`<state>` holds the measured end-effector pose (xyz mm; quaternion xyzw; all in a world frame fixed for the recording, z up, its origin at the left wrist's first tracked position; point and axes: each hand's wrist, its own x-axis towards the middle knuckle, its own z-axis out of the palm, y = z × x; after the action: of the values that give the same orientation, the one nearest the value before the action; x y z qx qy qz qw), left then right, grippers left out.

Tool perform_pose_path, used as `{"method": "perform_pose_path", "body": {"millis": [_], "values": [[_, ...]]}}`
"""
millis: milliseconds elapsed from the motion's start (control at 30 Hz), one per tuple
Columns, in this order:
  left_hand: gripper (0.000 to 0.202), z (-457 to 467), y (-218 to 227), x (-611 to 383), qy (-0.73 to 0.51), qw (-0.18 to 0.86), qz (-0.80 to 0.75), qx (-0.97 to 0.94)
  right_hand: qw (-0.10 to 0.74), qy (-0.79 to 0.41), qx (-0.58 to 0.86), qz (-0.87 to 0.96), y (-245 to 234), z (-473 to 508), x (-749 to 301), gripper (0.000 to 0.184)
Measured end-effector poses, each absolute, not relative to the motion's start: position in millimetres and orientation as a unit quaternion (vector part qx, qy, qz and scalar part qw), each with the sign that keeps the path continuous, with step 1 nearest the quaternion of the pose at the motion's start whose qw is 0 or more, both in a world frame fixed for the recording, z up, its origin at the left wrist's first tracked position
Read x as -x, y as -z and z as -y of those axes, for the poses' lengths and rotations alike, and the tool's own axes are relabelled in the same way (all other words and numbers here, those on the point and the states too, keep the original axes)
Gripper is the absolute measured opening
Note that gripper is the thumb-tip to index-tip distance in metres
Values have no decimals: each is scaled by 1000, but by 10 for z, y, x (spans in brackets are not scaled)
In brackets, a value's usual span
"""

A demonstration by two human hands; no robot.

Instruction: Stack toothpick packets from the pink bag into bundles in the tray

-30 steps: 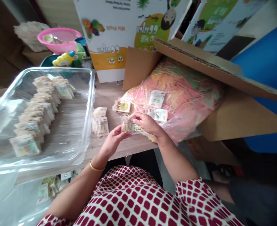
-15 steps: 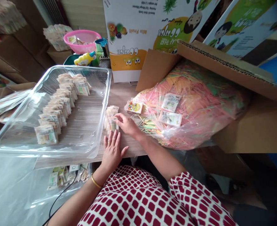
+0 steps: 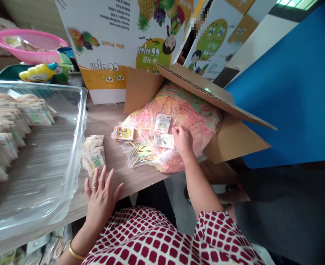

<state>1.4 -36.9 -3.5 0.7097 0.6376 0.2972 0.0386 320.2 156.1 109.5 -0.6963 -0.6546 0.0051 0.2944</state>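
Observation:
My left hand (image 3: 101,193) lies flat on the wooden table (image 3: 115,165) with fingers spread, just below a small stack of filled packets (image 3: 93,156). My right hand (image 3: 182,139) reaches onto the clear plastic bag of pink, orange and green sticks (image 3: 187,114) inside an open cardboard box (image 3: 234,136). Its fingertips pinch at a small white sachet (image 3: 163,140) lying on the bag. A second sachet (image 3: 162,123) lies just above, and a colourful printed packet (image 3: 123,133) rests to the left. Loose sticks (image 3: 140,151) spill from the bag's mouth.
A large clear plastic tray (image 3: 76,125) with rows of filled packets (image 3: 7,121) fills the left. Behind stand printed cartons (image 3: 109,44), a pink bowl (image 3: 29,44) and a yellow bottle (image 3: 38,73). A blue panel (image 3: 289,92) is at the right.
A filled packet that both hands held went onto the stack beside the tray. My right hand then moved right onto the bag of sticks; my left hand stays flat on the table.

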Motion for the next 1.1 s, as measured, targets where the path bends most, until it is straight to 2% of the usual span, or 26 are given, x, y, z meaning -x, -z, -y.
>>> {"method": "perform_pose_path", "body": {"millis": [167, 267, 333, 400, 533, 600, 667, 767, 833, 900, 967, 1033, 1100], "values": [[61, 358, 18, -155, -275, 23, -604, -748, 268, 56, 640, 718, -1012, -1598, -2579, 20], [57, 360, 2, -230, -258, 28, -586, -767, 190, 19, 527, 828, -939, -1619, -2033, 25], [54, 368, 0, -236, -252, 30, -578, -775, 141, -2, 516, 845, -935, -1694, -1825, 25], [52, 380, 16, -200, -252, 34, -573, -779, 134, 5, 562, 816, -990, -1806, -1832, 27], [48, 408, 93, -84, -275, 48, -572, -771, 208, 67, 728, 650, -1155, -1970, -2333, 26], [46, 411, 125, -60, -285, 52, -571, -768, 199, 71, 780, 589, -1166, -1971, -2598, 30], [45, 402, 140, -72, -287, 56, -565, -772, 169, 55, 797, 578, -1119, -1943, -2760, 33], [43, 367, 140, -119, -291, 67, -555, -777, 144, 39, 795, 588, -1052, -1914, -2855, 24], [43, 337, 123, -137, -302, 86, -551, -773, 139, 31, 787, 601, -1080, -1911, -2909, 26], [41, 304, 72, -134, -324, 127, -550, -759, 155, 23, 772, 616, -1168, -1893, -2988, 27], [37, 258, -28, -126, -363, 194, -551, -726, 210, 24, 755, 621, -1268, -1830, -3044, 25], [32, 185, -169, -139, -415, 292, -558, -656, 265, 27, 740, 617, -1321, -1694, -2997, 24], [39, 80, -308, -187, -463, 432, -560, -534, 279, -26, 720, 634, -1288, -1477, -2798, 26]]}}
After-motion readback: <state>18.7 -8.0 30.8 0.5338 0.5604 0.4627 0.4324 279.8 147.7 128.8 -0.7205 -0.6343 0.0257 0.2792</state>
